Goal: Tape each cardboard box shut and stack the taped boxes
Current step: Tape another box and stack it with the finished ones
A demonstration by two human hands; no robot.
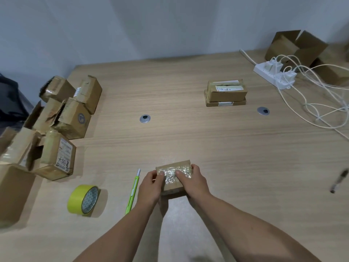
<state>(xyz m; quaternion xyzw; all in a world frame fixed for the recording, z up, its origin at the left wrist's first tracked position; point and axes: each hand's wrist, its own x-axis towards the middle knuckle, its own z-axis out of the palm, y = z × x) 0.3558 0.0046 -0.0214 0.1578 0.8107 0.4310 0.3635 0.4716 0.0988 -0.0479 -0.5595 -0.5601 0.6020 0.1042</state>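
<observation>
Both hands grasp one small cardboard box at the near middle of the tabletop. The left hand is curled round the box's left end, with its thumb laid across the top. The right hand wraps the right end, its thumb pressing on the top and its fingertips hooked over the far right corner. The two thumbs lie close together on a patch of shiny, wrinkled clear tape that covers the top of the box. Whether the box rests on the tabletop or is held just above it cannot be told.

Just left of the left hand lies a green utility knife, pointing away from the person. Farther left, a roll of yellow tape stands on its edge. A heap of cardboard boxes crowds the left edge of the tabletop, some with torn or open flaps.

Well beyond the hands, to the right, a stack of two boxes sits with the taller box on a flat one. In the far right corner are a white power strip with white cables trailing from it, and open cartons behind. A pen lies near the right edge.
</observation>
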